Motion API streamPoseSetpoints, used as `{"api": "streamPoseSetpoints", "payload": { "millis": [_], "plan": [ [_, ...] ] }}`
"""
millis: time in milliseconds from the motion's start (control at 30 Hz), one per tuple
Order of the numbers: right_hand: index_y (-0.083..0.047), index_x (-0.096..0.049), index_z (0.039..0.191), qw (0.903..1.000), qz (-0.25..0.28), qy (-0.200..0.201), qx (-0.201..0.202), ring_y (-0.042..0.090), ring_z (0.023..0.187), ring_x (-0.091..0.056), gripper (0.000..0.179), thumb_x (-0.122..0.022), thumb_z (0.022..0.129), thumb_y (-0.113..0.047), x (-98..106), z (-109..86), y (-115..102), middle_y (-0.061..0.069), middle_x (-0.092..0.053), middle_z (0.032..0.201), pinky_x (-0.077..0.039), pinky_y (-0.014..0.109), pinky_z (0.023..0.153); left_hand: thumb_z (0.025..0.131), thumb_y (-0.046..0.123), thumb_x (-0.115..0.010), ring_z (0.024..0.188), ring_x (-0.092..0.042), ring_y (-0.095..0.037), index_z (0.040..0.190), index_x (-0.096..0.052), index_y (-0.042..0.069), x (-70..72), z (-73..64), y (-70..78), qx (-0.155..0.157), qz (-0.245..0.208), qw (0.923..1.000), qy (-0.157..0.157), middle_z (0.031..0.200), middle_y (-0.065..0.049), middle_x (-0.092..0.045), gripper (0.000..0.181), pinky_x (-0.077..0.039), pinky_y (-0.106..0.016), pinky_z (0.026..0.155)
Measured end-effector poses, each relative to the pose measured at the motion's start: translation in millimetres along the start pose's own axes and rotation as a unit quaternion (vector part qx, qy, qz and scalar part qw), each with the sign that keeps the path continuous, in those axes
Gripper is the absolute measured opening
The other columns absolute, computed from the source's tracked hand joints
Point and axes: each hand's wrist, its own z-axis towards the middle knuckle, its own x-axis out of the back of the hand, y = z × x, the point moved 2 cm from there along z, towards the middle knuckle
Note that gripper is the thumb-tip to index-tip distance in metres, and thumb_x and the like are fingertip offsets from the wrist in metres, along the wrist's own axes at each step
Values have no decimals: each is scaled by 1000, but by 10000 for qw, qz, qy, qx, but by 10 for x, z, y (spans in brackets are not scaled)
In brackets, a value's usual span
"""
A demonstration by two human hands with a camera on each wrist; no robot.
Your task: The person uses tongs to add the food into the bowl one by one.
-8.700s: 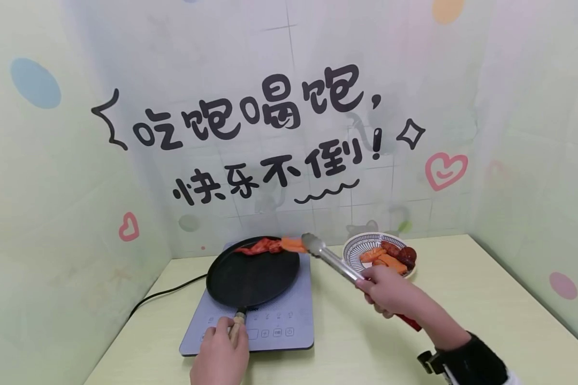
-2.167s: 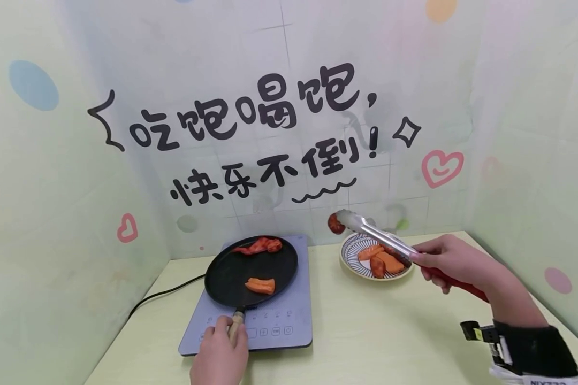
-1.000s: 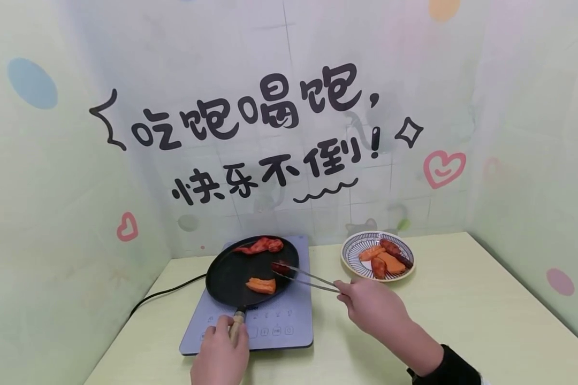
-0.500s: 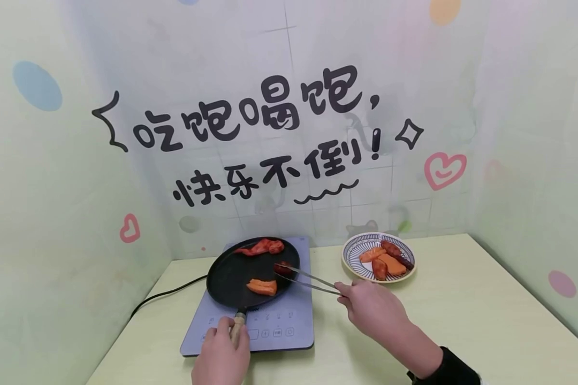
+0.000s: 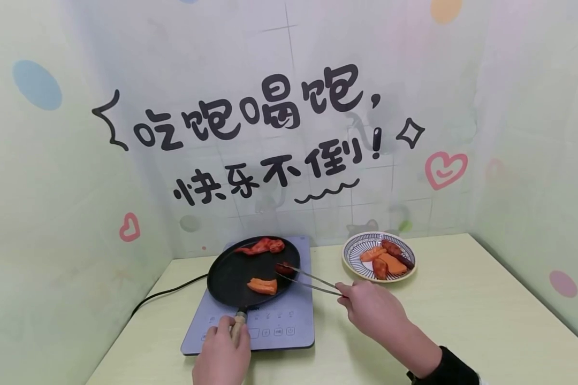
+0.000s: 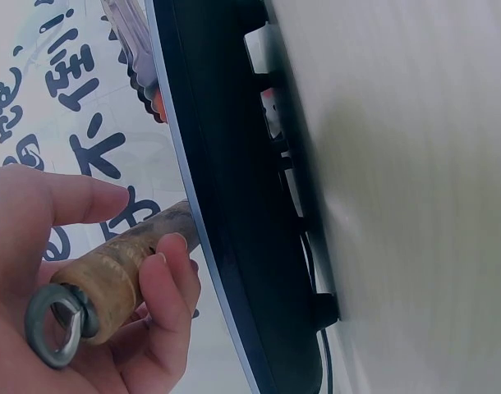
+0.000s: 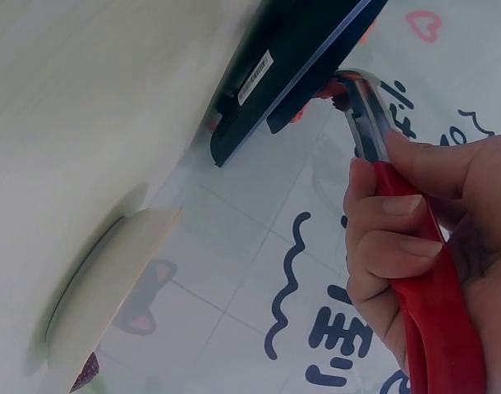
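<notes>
My left hand grips the wooden handle of a black frying pan. In my right hand are metal tongs with red grips. Their tips reach over the pan's right side, at a dark red piece of food that lies between them. An orange piece of food lies near the pan's front, and a red, wrinkled piece lies at its back. To the right, a patterned plate carries several orange and dark red food pieces.
Under the pan stands a flat induction cooker, its black cord running off to the left. A printed backdrop closes off the back and both sides of the pale table.
Since the older frames, the orange piece was set in the pan, and a dark red piece came from the plate to the pan in the tongs. Over the last second hardly anything moved.
</notes>
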Motion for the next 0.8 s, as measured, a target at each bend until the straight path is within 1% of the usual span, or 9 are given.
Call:
{"api": "streamPoseSetpoints", "payload": {
  "millis": [133, 367, 467, 667, 800],
  "plan": [
    [-17, -79, 112, 10000, 79, -25, 8, 16, 66, -64, 21, -82, 92, -21, -6, 1, 9, -3, -65, 73, -47, 34, 58, 101, 35, -66, 79, -61, -30, 130, -62, 5, -1, 0, -2, -15, 5, 10000, -2, 112, -25, -64, 43, -52, -48, 67],
    [-15, -80, 116, 9985, 486, -215, -138, 16, 74, -67, 26, -83, 91, -21, 22, 8, 14, -1, -73, 82, -50, 36, 63, 100, 35, -66, 80, -61, -31, 130, -62, 5, -3, 2, -3, -25, 3, 10000, 1, 112, -25, -64, 42, -52, -48, 67],
    [-14, -80, 117, 9975, 604, -311, -202, 14, 74, -65, 26, -83, 92, -20, 55, 2, 8, -2, -75, 84, -50, 35, 63, 101, 35, -66, 80, -61, -31, 131, -62, 5, -5, 5, 2, -1, 17, 10000, -17, 113, -25, -64, 43, -52, -49, 68],
    [-14, -79, 119, 9934, 931, -461, -479, 9, 68, -59, 25, -80, 94, -19, 177, 10, 39, -4, -77, 87, -47, 32, 59, 101, 36, -66, 79, -60, -30, 131, -61, 5, -6, 2, 7, 53, 22, 10000, -62, 112, -25, -64, 44, -51, -47, 67],
    [-13, -78, 128, 9894, 1167, -503, -700, 9, 66, -57, 32, -78, 97, -19, 305, 38, 121, -2, -79, 92, -44, 31, 58, 101, 36, -66, 78, -59, -30, 131, -61, 5, -6, 0, 8, 52, 31, 10000, -51, 111, -24, -64, 43, -51, -47, 68]
  ]
}}
